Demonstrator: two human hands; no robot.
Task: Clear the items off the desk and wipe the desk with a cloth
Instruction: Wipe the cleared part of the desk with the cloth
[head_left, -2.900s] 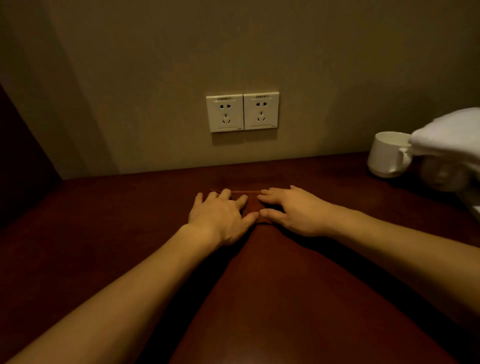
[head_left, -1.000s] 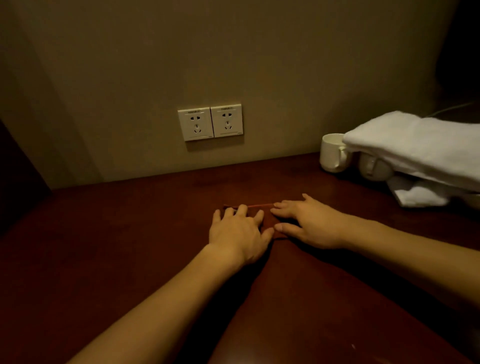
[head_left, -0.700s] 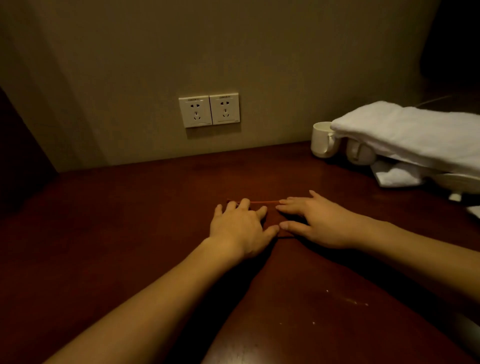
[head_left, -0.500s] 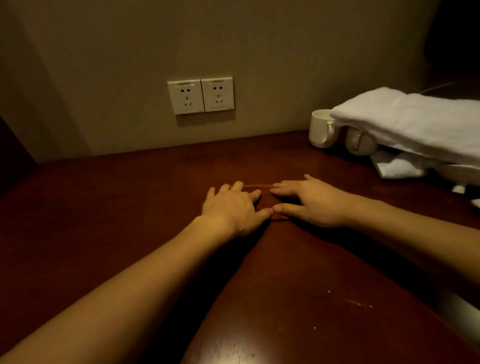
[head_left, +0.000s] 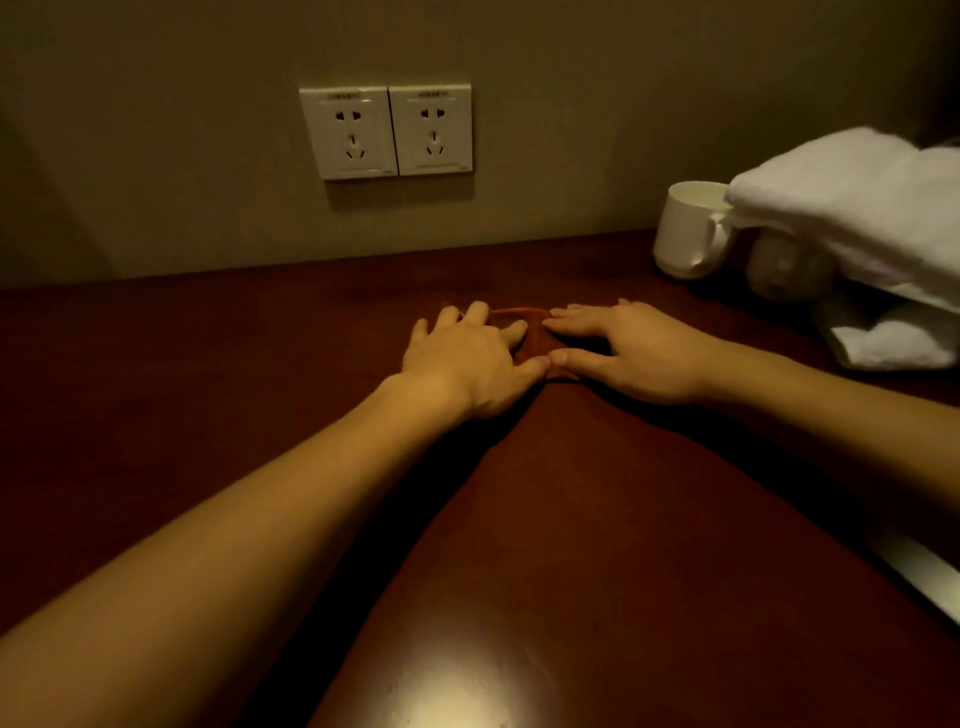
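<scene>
Head view: small reddish-brown cloth (head_left: 535, 332), soft, creased, lies mid-desk. Left hand (head_left: 467, 358) and right hand (head_left: 634, 348) both flat, fingers spread, pressing on it. Desk (head_left: 597, 519) dark glossy wood, lamp glare near front. Beige wall, two white sockets (head_left: 387, 132). One white mug (head_left: 688, 228), fluffy white towels (head_left: 857, 218) at right.
</scene>
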